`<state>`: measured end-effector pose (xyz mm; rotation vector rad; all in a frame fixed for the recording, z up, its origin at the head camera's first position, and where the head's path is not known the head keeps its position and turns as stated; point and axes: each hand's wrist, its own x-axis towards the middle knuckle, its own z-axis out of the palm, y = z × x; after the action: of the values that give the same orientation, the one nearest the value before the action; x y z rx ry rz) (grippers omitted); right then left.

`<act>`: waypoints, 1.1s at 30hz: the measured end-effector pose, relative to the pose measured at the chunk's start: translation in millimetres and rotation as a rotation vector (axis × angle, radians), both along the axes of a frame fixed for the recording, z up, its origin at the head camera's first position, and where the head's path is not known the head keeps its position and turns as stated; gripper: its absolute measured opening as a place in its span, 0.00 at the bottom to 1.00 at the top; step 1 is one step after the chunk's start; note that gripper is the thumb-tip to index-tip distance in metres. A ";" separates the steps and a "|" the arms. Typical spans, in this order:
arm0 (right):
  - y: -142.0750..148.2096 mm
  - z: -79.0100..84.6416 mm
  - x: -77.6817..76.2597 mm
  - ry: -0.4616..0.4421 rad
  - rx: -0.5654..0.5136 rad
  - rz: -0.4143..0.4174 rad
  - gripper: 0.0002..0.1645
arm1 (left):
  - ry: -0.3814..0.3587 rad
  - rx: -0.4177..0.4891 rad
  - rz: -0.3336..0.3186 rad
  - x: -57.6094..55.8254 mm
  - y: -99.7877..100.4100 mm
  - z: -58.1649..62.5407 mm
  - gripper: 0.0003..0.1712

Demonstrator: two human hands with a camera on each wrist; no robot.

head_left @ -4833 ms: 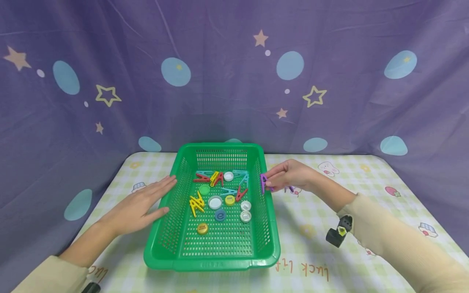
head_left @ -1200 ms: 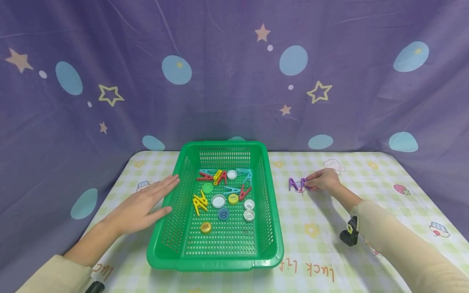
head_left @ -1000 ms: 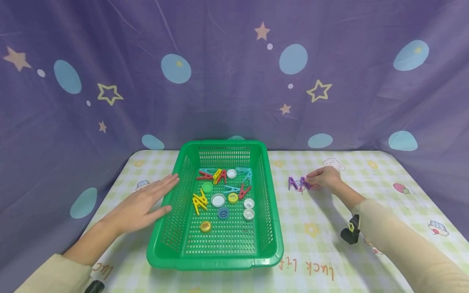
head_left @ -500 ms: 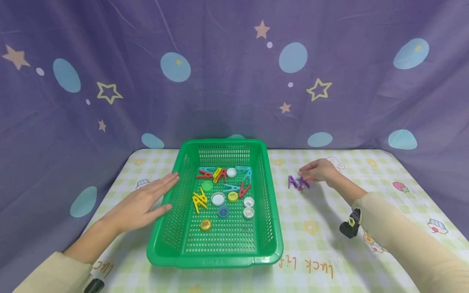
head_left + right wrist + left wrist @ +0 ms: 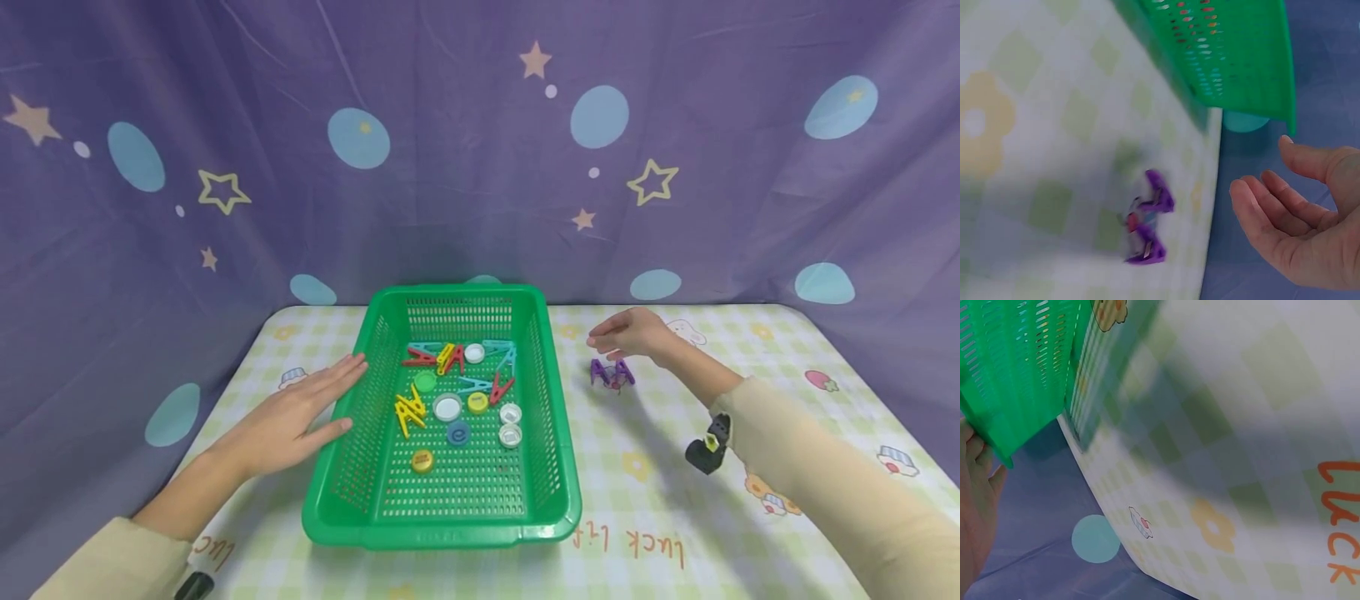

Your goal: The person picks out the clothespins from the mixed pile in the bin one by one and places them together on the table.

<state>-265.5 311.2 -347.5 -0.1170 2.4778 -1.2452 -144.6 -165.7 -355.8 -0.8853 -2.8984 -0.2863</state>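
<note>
My left hand (image 5: 281,425) rests with straight fingers on the left rim of a green plastic basket (image 5: 442,533). Over the table, right of the basket, my right hand (image 5: 633,335) hovers with relaxed, parted fingers and holds nothing. Just below it, two purple clothespins (image 5: 1147,244) stand side by side on the tablecloth. Inside the basket lie yellow clothespins (image 5: 408,410), red clothespins (image 5: 501,388) and light blue clothespins (image 5: 498,347). Several bottle caps share the basket floor, among them a gold cap (image 5: 422,461), a blue cap (image 5: 458,433) and a green cap (image 5: 425,382).
A checked tablecloth (image 5: 637,508) with printed cartoons covers the table. Behind it hangs a purple curtain (image 5: 465,208) with stars and ovals. The basket stands left of the table's middle, its far end near the curtain.
My right hand carried a purple clothespin from the basket's right rim to the table, set it beside the other one, let go and rose leftward. The left hand stayed on the rim.
</note>
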 end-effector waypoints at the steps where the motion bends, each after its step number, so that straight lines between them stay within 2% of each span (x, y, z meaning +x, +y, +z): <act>1: -2.0 2.6 -0.2 0.007 -0.002 0.007 0.24 | 0.002 0.001 -0.002 -0.1 -0.2 -0.2 0.40; 9: -22.3 24.9 1.6 0.059 0.008 0.059 0.22 | 0.015 -0.004 -0.007 0.9 -0.8 -2.6 0.40; 16: -45.9 47.6 3.5 0.125 0.098 0.102 0.20 | 0.030 -0.006 -0.010 1.5 -1.0 -3.2 0.40; 25: -83.0 72.8 1.3 0.183 0.190 0.222 0.17 | 0.045 0.003 -0.014 3.9 -1.1 -2.6 0.40; 33: -119.7 83.1 -3.7 0.194 0.318 0.336 0.17 | 0.056 0.020 -0.027 3.6 -0.5 -2.5 0.40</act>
<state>-269.2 191.4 -264.4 -0.5663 2.6408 -0.7237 -141.0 -166.2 -358.4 -0.9149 -2.8293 -0.2868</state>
